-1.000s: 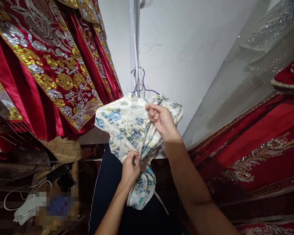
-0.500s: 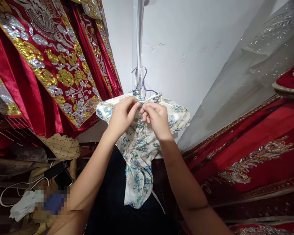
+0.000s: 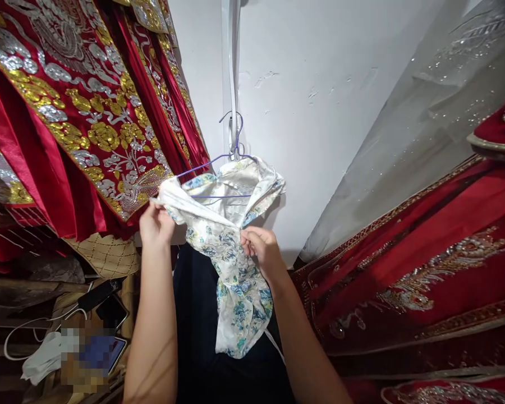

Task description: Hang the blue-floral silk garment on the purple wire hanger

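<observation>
Nearest to me, low on my left, a white cable (image 3: 29, 328) and a dark phone (image 3: 109, 310) lie on a cluttered shelf, with a white cloth (image 3: 40, 359) bunched beside them. Between my forearms hangs something dark (image 3: 196, 314), and over it falls the tail of the floral garment (image 3: 235, 292), cream with blue flowers.

My right hand (image 3: 258, 249) is closed in a pinch on the garment's front, about midway down, where the cloth gathers into a narrow bunch. My left hand (image 3: 155, 221) sits a little higher and well out to the side, fingers pressed together on the garment's left shoulder edge, pulling that corner outward so the cloth stretches between my two hands. The garment lies above and between them, its neck open toward me.

Just beyond, the purple wire hanger (image 3: 219, 168) shows inside the neck, its left arm bare where the shoulder is drawn off; its hook catches by a white strip (image 3: 231, 67) running down the white wall (image 3: 320, 84).

Red robes with gold and silver embroidery (image 3: 76, 112) hang on the left, and red embroidered cloth (image 3: 425, 264) spreads on the right beneath a pale sequinned fabric (image 3: 437, 101).
</observation>
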Demonstrator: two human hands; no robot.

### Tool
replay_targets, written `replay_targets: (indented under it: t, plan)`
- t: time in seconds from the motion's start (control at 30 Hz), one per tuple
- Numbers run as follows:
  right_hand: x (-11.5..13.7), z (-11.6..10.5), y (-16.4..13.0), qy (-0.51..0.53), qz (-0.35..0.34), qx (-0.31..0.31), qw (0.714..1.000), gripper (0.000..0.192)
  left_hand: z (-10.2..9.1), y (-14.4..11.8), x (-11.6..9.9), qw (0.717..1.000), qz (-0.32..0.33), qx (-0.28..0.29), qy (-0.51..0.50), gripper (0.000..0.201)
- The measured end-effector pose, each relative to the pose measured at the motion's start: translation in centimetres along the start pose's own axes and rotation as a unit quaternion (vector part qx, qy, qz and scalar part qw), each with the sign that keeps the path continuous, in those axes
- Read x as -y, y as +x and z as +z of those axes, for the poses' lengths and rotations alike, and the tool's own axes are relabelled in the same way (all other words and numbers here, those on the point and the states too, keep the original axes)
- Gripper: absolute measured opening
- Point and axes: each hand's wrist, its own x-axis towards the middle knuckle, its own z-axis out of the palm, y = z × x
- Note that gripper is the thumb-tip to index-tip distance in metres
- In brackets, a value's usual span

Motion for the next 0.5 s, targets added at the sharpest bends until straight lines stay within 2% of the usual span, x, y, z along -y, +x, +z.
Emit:
replay_targets:
  t: [0.03, 0.07, 0.1, 0.13, 0.23, 0.33, 0.43, 0.5]
  plan:
    - [0.0, 0.2, -0.7, 0.009, 0.006, -0.007, 1.000, 0.028, -1.0, -1.2, 1.5, 0.997, -0.078, -0.021, -0.021, 0.030]
    - [-0.1, 0.4, -1.4, 0.019, 0.014, -0.020, 1.000, 0.028, -1.8, -2.6, 2.9, 0.990, -0.139, -0.015, -0.016, 0.027]
    - [-0.3, 0.4, -1.8, 0.029, 0.021, -0.033, 0.999, 0.029, -2.4, -4.1, 4.4, 0.986, -0.166, -0.004, -0.002, 0.024]
    - [-0.4, 0.2, -2.2, 0.039, 0.025, -0.047, 0.998, 0.030, -2.7, -5.5, 5.7, 0.983, -0.183, 0.010, 0.013, 0.020]
    - [-0.9, -0.8, -2.7, 0.056, 0.010, -0.079, 0.995, 0.031, -2.6, -8.6, 8.1, 0.956, -0.167, 0.136, 0.202, 0.024]
    - [-1.3, -2.0, -3.0, 0.053, -0.001, -0.104, 0.993, 0.030, -1.2, -9.5, 8.1, 0.918, -0.137, 0.222, 0.301, 0.025]
    - [-1.7, -3.1, -3.2, 0.009, -0.004, -0.111, 0.994, 0.032, 0.9, -9.8, 6.4, 0.910, -0.081, 0.272, 0.303, 0.027]
    - [-2.0, -3.7, -3.0, -0.023, -0.049, -0.181, 0.982, 0.033, 2.6, -10.4, 4.9, 0.916, -0.039, 0.293, 0.272, 0.028]
